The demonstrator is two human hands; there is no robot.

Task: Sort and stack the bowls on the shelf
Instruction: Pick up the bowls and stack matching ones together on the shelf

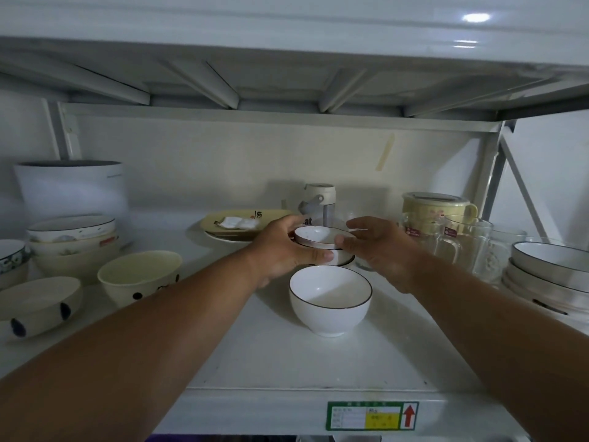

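Closest to the camera, on the front lip of the shelf (pixel 287 362), sits a green label (pixel 372 415) with a red arrow; just behind it stands a deep white bowl (pixel 330 301) with a thin dark rim, alone and not yet stacked. Directly behind that bowl is a short stack of small saucers (pixel 322 247), which both hands meet: the left hand (pixel 283 250) curls round the stack's left side with its thumb pressed to the front, while the right hand (pixel 373 247) lies against the right side with fingers nearly straight, so whether it truly grips I cannot tell. Left of the white bowl, two spotted cream bowls (pixel 138 279) stand apart, unstacked, with a nested pile (pixel 71 240) behind them. Right of the white bowl, dark-rimmed shallow bowls (pixel 551 269) are already nested beside glass mugs (pixel 459 244). Sorting looks partly done; several loose bowls remain.
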